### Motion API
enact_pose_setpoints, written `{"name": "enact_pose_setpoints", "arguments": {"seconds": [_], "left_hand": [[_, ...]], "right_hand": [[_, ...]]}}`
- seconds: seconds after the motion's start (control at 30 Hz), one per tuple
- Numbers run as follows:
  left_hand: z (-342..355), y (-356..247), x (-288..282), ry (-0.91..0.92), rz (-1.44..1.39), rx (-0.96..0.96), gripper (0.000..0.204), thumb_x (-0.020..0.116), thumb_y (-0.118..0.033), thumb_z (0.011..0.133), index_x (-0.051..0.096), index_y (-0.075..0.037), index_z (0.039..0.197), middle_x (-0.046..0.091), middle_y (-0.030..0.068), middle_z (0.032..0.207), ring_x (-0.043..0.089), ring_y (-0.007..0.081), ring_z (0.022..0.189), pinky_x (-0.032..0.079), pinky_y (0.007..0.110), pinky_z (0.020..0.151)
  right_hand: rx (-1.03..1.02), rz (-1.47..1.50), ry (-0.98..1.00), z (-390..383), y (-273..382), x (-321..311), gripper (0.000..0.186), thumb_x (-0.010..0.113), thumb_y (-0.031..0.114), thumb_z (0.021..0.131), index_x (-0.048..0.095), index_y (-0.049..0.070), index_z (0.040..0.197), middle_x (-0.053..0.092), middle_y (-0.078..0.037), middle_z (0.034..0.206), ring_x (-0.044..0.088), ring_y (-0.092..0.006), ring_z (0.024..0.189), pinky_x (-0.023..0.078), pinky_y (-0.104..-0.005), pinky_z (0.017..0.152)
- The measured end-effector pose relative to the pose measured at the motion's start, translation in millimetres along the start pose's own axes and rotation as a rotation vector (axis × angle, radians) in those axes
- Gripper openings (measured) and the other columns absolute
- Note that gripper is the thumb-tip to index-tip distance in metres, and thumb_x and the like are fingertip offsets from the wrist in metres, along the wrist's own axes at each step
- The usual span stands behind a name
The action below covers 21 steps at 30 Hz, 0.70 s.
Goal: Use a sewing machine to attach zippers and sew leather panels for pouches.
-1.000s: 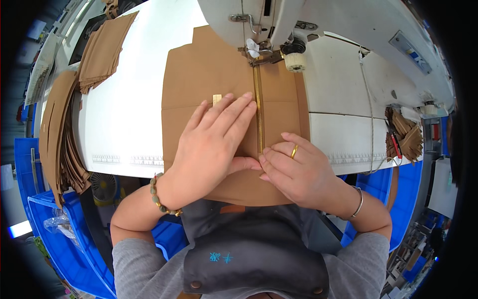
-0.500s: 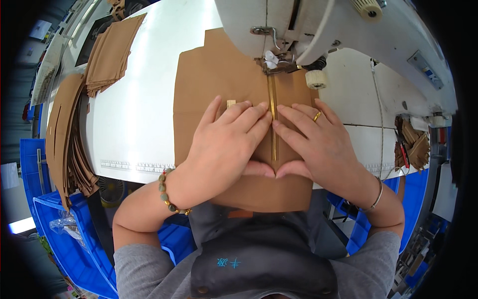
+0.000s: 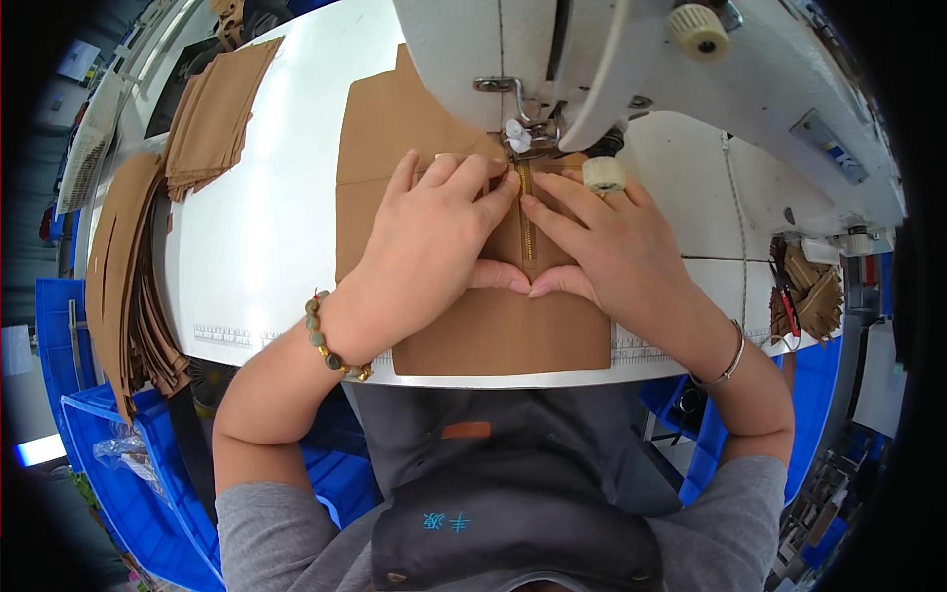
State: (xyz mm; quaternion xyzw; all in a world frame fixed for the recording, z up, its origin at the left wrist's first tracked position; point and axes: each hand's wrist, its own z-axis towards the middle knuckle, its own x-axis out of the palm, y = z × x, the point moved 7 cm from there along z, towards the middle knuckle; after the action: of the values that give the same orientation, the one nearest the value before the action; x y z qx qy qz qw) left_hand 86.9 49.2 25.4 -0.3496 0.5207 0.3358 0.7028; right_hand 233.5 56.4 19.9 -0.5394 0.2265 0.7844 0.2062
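Smack between the left hand [image 3: 424, 232] and right hand [image 3: 623, 247], about equally near both, the gold zipper [image 3: 530, 242] points lengthwise toward the sewing machine [image 3: 464, 49]; fingers [image 3: 501, 197] aren't clenched, just pressing the brown panel [image 3: 501, 335] onto the worktop [image 3: 266, 227].

The top edge cuts off the white sewing machine [image 3: 444, 54]. At the top middle, it hides part of the brown cloth [image 3: 493, 335] and the gold zipper's [image 3: 530, 237] upper end. A round knob [image 3: 604, 176] covers part of the right hand [image 3: 636, 257]. Small things [image 3: 817, 513] at lower right look too blurry to name.
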Motion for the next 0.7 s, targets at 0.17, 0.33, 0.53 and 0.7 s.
{"name": "enact_pose_setpoints", "arguments": {"seconds": [0.17,0.33,0.53,0.7], "left_hand": [[3,5,4,-0.001,-0.026,0.004,0.086,0.079,-0.057,0.07,0.067,-0.003,0.137,0.062,0.0102,0.134,0.058,0.032,0.124,0.041,0.049,0.113],[-12,-4,5,-0.066,-0.033,-0.03,0.073,0.08,-0.05,0.075,0.072,-0.004,0.131,0.067,0.0092,0.133,0.06,0.031,0.131,0.044,0.051,0.113],[-29,-19,5,-0.102,-0.093,0.006,0.055,0.082,-0.041,0.079,0.078,-0.01,0.123,0.072,0.0068,0.13,0.064,0.0284,0.131,0.048,0.052,0.112],[-23,-15,2,-0.082,-0.089,0.036,0.054,0.081,-0.041,0.079,0.078,-0.009,0.123,0.072,0.0062,0.13,0.064,0.0277,0.13,0.048,0.053,0.112]], "right_hand": [[0.011,0.011,-0.024,2,-6,2,0.064,0.084,0.047,0.07,0.073,0.008,0.12,0.067,-0.004,0.12,0.062,-0.0249,0.119,0.044,-0.0456,0.113],[-0.043,0.12,-0.04,-6,2,-3,0.054,0.084,0.041,0.074,0.073,0.008,0.114,0.067,-0.005,0.118,0.064,-0.025,0.114,0.048,-0.0458,0.109],[-0.097,0.077,-0.043,-14,16,-8,0.049,0.084,0.036,0.075,0.073,0.005,0.111,0.068,-0.008,0.116,0.066,-0.0245,0.109,0.049,-0.0483,0.108],[-0.102,0.064,0.005,-10,14,-6,0.047,0.084,0.035,0.077,0.073,0.004,0.11,0.068,-0.009,0.116,0.067,-0.0247,0.107,0.048,-0.0496,0.109]]}}
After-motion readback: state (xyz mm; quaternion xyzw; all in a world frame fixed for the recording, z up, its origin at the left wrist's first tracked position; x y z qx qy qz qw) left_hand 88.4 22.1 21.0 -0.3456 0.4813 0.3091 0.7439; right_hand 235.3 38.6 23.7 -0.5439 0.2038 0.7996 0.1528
